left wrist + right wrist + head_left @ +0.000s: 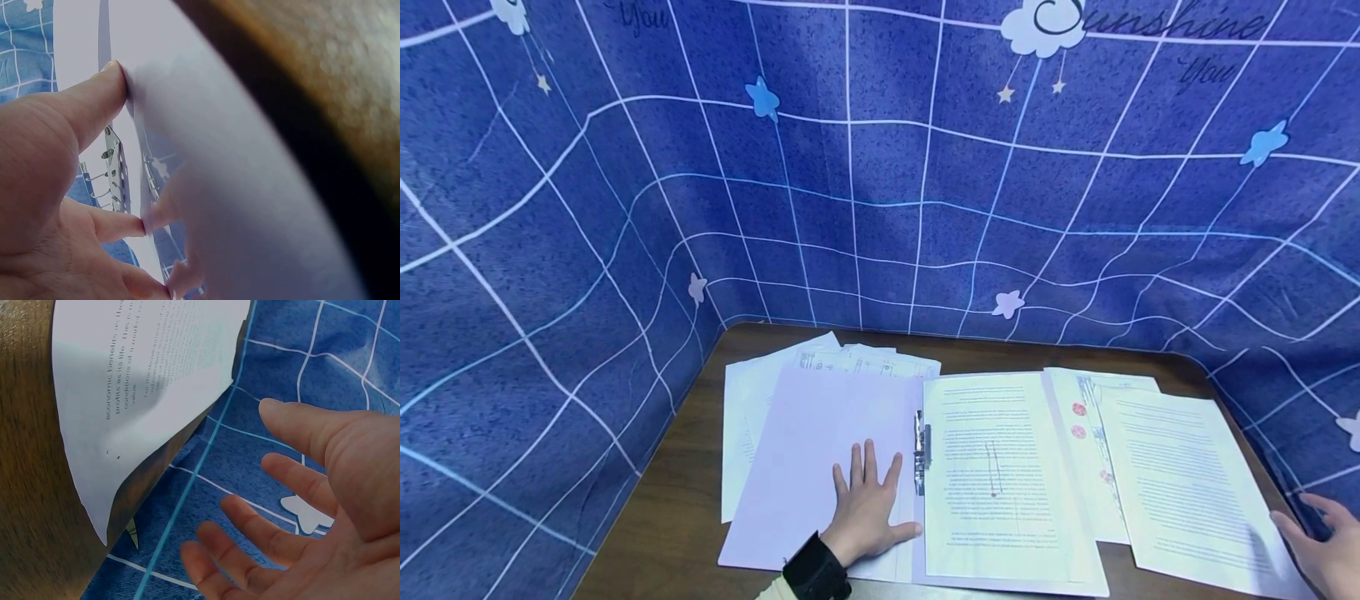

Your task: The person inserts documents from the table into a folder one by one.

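An open lilac folder point(827, 442) lies on the table, its metal clip point(919, 454) along the middle and punched-looking printed sheets point(988, 508) on its right half. Pressed on the left cover with fingers spread is my left hand point(868, 512); its thumb points toward the clip. In the left wrist view, thumb and fingertips meet the glossy cover. At the far right, my right hand point(1326, 546) is beside a loose printed sheet point(1187, 475). The right wrist view shows that hand's fingers point(269, 534) apart and slightly bent, holding nothing, off the sheet's corner.
Loose papers point(737, 442) stick out from under the folder's left side. More sheets with red round marks point(1093, 483) lie between the folder and the right-hand page. The wooden table point(658, 508) is bordered by blue gridded cloth point(887, 217) at the back and sides.
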Demonstrator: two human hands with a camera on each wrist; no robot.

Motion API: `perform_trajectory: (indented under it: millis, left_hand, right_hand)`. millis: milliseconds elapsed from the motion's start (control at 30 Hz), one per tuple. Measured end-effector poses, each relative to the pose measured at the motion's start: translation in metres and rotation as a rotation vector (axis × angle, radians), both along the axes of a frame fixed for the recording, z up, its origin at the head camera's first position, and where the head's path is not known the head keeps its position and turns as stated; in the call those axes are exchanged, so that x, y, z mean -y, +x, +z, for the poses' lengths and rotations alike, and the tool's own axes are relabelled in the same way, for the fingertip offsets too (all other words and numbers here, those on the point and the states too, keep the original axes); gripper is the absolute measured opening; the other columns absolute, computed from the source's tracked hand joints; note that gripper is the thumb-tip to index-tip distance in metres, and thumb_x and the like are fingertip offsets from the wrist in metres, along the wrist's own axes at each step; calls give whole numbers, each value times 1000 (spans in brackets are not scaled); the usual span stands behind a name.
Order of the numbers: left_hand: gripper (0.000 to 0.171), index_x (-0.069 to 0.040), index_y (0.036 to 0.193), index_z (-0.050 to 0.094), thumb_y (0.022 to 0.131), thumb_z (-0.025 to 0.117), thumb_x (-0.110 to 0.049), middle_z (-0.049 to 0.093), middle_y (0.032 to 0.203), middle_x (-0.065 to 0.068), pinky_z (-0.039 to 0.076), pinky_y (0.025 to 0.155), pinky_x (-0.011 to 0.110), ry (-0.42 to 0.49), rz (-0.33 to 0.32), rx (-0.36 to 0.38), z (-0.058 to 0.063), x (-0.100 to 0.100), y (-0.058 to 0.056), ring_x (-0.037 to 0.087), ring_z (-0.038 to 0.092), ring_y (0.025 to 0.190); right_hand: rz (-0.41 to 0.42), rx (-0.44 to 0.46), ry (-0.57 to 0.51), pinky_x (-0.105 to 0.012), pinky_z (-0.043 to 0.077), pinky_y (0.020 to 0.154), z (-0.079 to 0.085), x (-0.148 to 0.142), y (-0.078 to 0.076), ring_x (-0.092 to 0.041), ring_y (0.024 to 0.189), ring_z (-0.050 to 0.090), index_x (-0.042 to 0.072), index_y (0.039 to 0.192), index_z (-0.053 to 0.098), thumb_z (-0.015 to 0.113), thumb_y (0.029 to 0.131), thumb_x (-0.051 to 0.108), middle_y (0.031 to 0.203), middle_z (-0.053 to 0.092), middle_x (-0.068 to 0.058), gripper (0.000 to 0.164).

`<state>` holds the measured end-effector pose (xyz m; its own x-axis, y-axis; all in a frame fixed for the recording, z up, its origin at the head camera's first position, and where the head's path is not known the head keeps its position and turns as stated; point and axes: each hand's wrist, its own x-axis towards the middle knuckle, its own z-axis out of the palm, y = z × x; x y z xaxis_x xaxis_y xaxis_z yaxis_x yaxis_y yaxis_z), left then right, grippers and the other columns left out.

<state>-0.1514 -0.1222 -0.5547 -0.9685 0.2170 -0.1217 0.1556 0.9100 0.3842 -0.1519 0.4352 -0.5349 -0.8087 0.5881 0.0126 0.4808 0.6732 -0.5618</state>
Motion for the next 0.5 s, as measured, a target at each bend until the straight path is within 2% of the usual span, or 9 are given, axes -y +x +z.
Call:
perform_trajectory:
  millis: [133,300,500]
  left_hand:
    - [105,-8,158,40,79,77,-66,8,163,38,3,109,83,-4,3,2,1,0,0,59,1,150]
    - [105,-8,158,40,79,77,-67,9,163,38,3,109,83,-9,1,1,1,0,0,59,1,150]
    - [104,-7,157,40,79,77,-66,8,163,39,3,109,83,-3,-2,2,2,1,1,59,1,150]
  right_hand:
    - [24,81,45,-64,30,112,-1,-3,-3,-63,131,34,-10,145,31,57,96,9,143,33,-47,59]
    - [55,187,72,-68,29,110,-5,-6,-5,-66,133,29,-7,146,27,62,94,15,144,29,-48,66]
    - [103,285,124,-69,30,108,-11,-4,-7,-66,129,32,-8,145,26,70,92,22,142,30,-46,75]
